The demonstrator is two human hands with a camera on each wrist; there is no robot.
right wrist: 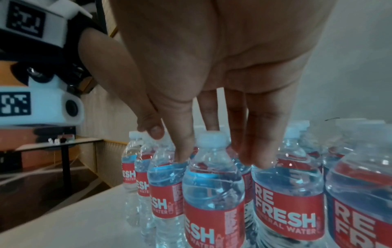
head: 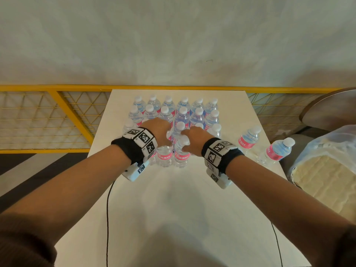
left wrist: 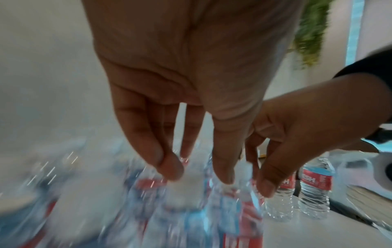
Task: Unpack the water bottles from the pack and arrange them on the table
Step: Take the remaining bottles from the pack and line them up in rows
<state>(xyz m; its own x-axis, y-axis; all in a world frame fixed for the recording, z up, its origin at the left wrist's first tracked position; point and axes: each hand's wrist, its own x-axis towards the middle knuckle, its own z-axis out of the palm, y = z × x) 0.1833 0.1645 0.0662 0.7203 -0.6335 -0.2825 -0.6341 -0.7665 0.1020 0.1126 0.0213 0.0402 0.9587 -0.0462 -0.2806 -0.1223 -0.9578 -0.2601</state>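
Several clear water bottles (head: 183, 112) with white caps and red labels stand in tight rows on the white table (head: 173, 209). My right hand (head: 185, 140) reaches down over the nearest bottle (head: 181, 157). In the right wrist view my thumb and fingers (right wrist: 260, 151) straddle that bottle's (right wrist: 212, 193) neck just below its cap and pinch it. My left hand (head: 167, 132) hovers over the bottles beside it. Its fingers (left wrist: 169, 167) hang straight above a blurred cap and hold nothing. Whether any wrap is around the rows is unclear.
Two lone bottles (head: 248, 140) (head: 277, 150) stand apart near the table's right edge. A crumpled clear plastic bag (head: 327, 170) lies off the right side, under a round wooden tabletop (head: 331, 110). A yellow mesh railing (head: 57, 112) runs behind. Thin black cables (head: 107, 218) cross the near table.
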